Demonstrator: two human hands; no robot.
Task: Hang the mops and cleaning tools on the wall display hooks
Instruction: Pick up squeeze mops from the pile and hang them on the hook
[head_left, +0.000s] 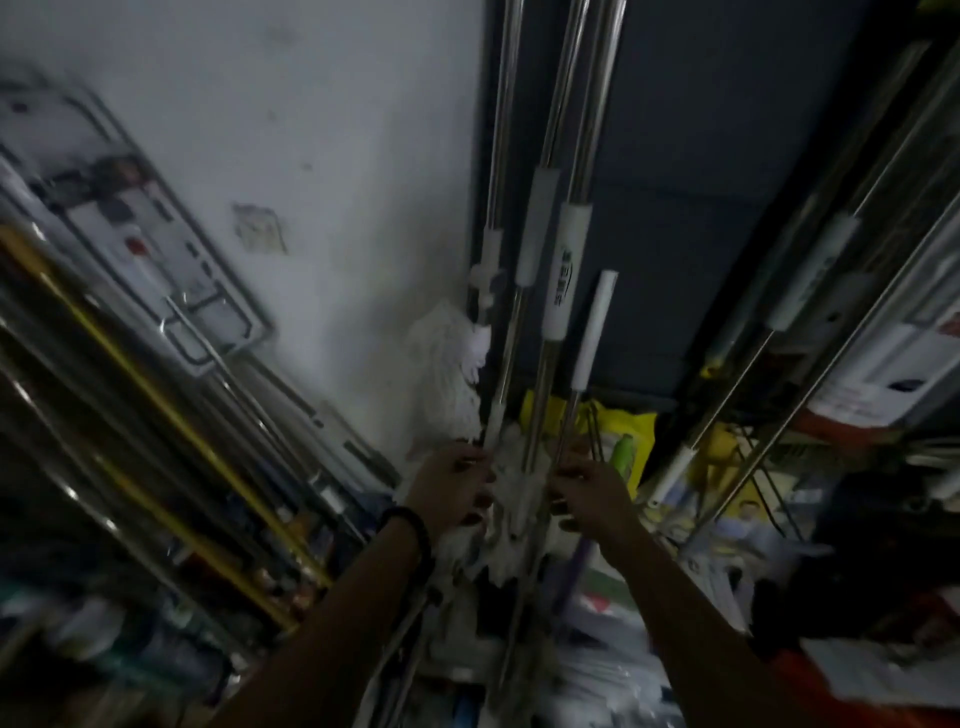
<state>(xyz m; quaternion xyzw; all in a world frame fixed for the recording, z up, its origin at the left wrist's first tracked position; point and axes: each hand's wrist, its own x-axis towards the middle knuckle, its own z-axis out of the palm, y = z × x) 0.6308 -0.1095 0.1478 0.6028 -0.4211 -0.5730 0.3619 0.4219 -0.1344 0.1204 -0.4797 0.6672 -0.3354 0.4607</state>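
Note:
Several steel mop poles (550, 218) with white foam grips hang upright in the corner where a white wall meets a dark blue panel. A white string mop head (447, 364) hangs against the wall just left of them. My left hand (452, 488) is closed on the lower end of a steel pole beside a bunch of white mop strands (511, 499). My right hand (587, 491) grips a thinner pole whose white sleeve (592, 327) rises above it. The hooks are out of sight above the frame. The picture is dim and blurred.
Steel and yellow poles (156, 415) lean along the left, with packaged flat items (130, 223) on the white wall. More steel poles (810, 291) slant on the right above cluttered boxes. A yellow bag (634, 431) and a green bottle (623, 452) sit behind my hands.

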